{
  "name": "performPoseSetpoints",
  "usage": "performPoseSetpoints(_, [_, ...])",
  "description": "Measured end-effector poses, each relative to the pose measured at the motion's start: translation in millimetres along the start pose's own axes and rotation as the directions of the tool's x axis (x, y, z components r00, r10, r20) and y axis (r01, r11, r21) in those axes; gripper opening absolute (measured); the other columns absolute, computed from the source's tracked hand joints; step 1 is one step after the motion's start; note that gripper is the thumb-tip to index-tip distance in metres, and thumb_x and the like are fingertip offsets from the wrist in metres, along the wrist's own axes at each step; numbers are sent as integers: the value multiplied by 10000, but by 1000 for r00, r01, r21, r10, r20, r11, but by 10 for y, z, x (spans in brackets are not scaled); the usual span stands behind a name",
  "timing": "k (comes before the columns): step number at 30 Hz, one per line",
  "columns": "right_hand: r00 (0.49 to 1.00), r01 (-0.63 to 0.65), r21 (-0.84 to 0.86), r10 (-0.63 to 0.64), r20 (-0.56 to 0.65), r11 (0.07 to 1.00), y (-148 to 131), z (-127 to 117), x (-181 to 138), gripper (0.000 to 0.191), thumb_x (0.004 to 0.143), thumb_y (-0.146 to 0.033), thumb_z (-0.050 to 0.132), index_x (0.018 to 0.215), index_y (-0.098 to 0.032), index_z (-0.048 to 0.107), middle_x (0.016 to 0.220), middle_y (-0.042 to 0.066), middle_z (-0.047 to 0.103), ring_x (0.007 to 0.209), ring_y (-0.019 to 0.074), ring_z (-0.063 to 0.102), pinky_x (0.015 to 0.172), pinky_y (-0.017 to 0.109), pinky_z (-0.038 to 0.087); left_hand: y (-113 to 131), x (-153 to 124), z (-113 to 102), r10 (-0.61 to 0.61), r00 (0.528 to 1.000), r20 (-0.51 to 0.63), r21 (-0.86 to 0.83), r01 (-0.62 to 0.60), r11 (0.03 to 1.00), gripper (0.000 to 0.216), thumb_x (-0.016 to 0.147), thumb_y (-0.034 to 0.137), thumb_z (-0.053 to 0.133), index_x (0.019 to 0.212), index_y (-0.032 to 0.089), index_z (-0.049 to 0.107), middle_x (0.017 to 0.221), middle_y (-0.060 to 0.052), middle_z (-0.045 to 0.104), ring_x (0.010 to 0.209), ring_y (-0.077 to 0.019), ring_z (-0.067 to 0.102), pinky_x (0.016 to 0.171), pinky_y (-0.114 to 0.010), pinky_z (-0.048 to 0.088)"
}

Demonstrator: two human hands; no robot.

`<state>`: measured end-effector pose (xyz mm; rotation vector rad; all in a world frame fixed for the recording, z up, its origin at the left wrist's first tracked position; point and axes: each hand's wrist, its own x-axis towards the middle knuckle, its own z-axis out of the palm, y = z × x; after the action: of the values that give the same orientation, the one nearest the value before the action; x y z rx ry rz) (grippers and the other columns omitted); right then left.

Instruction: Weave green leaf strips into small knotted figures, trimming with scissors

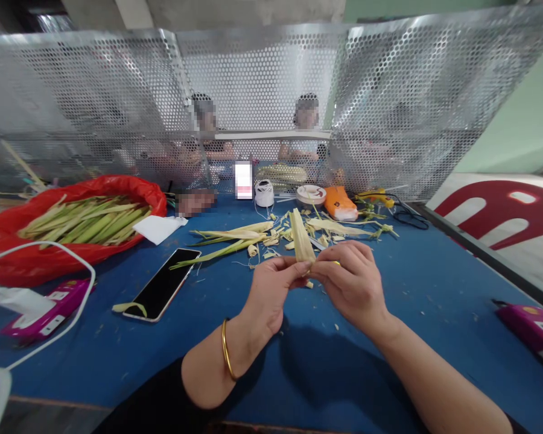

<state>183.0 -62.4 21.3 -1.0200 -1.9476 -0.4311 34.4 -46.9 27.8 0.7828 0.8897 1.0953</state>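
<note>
A pale, folded corn husk stands up between my two hands above the blue table. My left hand is closed and pinches its lower end between thumb and fingers; a gold bangle is on that wrist. Close against it, my right hand is closed too, its fingertips at the base of the same husk. A grey, blade-like piece shows just behind the right fingers; whether that hand holds it I cannot tell. Loose husk strips and small scraps lie beyond the hands.
A red bag of green husks sits at left. Near it lie a phone, white paper and a purple power strip with a white cable. White thread, tape roll and an orange pack stand before a perforated metal screen.
</note>
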Motion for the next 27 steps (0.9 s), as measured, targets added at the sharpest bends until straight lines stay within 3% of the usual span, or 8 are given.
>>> performPoseSetpoints(9, [987,-162,124,158,42,979,-1,4,-5,135,869,-186,599,747,-236,627,779,13,639,776,180,599,798,367,402,-3,-9,24,58,997,-41,60,-56,997,230,544,230,829,704,114,713,694,-30,687,636,-109,601,659,-246,508])
performPoseSetpoints(13, [951,-311,226,302,74,923,-12,1,-15,107,834,-192,630,733,-223,622,790,22,612,789,191,591,761,357,419,-1,-23,40,114,993,-36,123,-109,986,164,590,215,802,694,124,712,664,-20,684,634,-109,607,667,-239,518])
performPoseSetpoints(18, [831,-547,435,528,177,715,-30,36,-13,82,777,-201,646,736,-214,576,806,24,627,801,199,601,752,352,465,-17,-26,40,144,989,-23,161,-138,977,122,633,219,776,701,133,721,688,-19,696,649,-112,619,700,-247,529])
performPoseSetpoints(21, [694,-690,541,652,306,481,-24,55,-10,238,722,-217,683,903,-217,528,794,15,657,766,198,628,725,356,491,-21,-28,39,138,990,-2,175,-136,975,124,642,227,770,713,135,727,728,-35,716,685,-130,637,725,-263,532])
performPoseSetpoints(23, [633,-733,579,670,389,356,-16,62,-12,326,706,-229,694,966,-214,498,759,7,667,724,194,639,691,346,500,-25,-29,40,136,991,11,176,-136,975,133,645,233,769,725,134,728,743,-44,723,702,-141,645,745,-279,533])
performPoseSetpoints(27, [605,-751,571,690,397,331,-9,66,-15,332,674,-209,708,946,-206,518,699,-12,656,670,181,627,653,325,485,-34,-17,30,128,992,25,211,-130,969,219,598,247,812,770,137,734,775,-56,735,715,-155,652,753,-290,525])
